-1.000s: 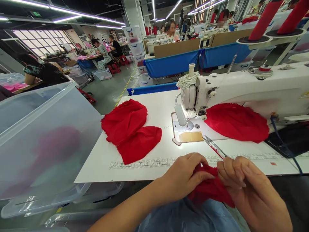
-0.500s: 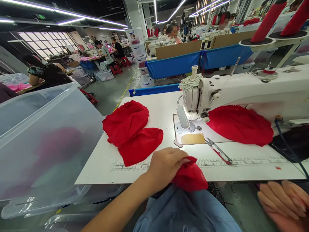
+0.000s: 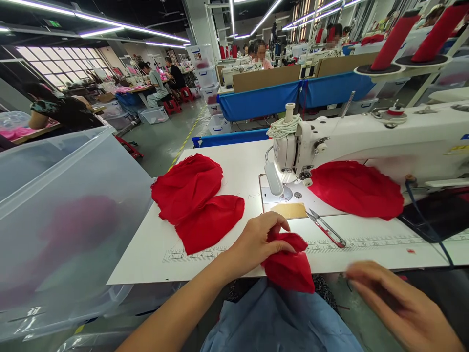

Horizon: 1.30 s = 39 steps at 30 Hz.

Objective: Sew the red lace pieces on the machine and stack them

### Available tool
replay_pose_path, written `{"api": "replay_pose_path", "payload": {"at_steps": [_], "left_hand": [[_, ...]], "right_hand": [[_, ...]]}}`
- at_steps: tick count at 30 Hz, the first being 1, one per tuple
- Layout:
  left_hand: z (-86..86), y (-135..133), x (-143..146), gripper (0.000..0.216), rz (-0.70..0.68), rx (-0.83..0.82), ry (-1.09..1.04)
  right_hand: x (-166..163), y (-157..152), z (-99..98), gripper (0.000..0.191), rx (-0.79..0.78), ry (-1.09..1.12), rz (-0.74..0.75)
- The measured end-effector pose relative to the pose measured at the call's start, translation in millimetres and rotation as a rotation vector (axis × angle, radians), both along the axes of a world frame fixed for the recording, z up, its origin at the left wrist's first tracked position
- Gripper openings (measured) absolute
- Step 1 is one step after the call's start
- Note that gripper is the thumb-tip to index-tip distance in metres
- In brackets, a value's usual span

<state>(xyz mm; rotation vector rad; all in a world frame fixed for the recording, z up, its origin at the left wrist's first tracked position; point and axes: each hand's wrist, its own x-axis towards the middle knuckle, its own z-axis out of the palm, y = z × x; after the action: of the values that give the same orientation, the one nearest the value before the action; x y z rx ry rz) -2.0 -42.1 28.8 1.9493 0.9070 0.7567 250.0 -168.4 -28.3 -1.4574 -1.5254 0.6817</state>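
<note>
My left hand [image 3: 262,244] is closed on a small piece of red fabric [image 3: 289,271], which hangs over the table's front edge above my lap. At the lower right, my right hand [image 3: 399,303] is in the air in front of the edge, blurred at the fingertips, its fingers apart and nothing seen in them. Farther left on the white table [image 3: 139,256] lie red fabric pieces [image 3: 198,200], crumpled and overlapping. Thread snips [image 3: 326,229] rest between the sewing machine [image 3: 293,146] and the printed ruler. Another red fabric piece [image 3: 359,189] lies under the machine's arm.
A large translucent plastic bin [image 3: 73,225] stands against the table's left side. Red thread cones [image 3: 395,41] rise on a stand at the back right. A dark cord [image 3: 428,220] runs down at the right. Other people sit at tables farther back.
My right hand has come in from the right edge toward the red fabric. My left hand has shifted its grip, the fingers now lifted and the thumb showing on the fabric. The view has turned slightly.
</note>
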Motion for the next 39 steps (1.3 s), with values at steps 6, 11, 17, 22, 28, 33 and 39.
{"api": "replay_pose_path", "payload": {"at_steps": [6, 11, 17, 22, 28, 33, 39], "left_hand": [[7.9, -3, -5, 0.028, 0.014, 0.027, -0.005], [-3.7, 1, -17, 0.011, 0.058, 0.163, 0.002], [-22.0, 2, -12, 0.022, 0.05, 0.363, -0.111], [-16.4, -4, -9, 0.023, 0.024, 0.464, -0.074], [-13.5, -9, -4, 0.021, 0.02, 0.425, -0.079], [-19.4, -6, -4, 0.023, 0.064, 0.282, -0.098], [-16.3, -5, 2, 0.017, 0.074, 0.184, -0.094]], "right_hand": [[-68, 65, 31.4, 0.013, 0.116, 0.039, 0.091], [-80, 67, 27.3, 0.007, 0.414, -0.157, -0.041], [-77, 64, 23.4, 0.012, 0.602, -0.294, -0.018], [-80, 58, 36.4, 0.013, 0.547, -0.195, -0.043], [-90, 60, 34.8, 0.026, 0.655, -0.284, 0.022], [-89, 58, 29.9, 0.005, 0.473, -0.1, -0.08], [-88, 66, 33.7, 0.007, 0.545, -0.2, -0.019]]}}
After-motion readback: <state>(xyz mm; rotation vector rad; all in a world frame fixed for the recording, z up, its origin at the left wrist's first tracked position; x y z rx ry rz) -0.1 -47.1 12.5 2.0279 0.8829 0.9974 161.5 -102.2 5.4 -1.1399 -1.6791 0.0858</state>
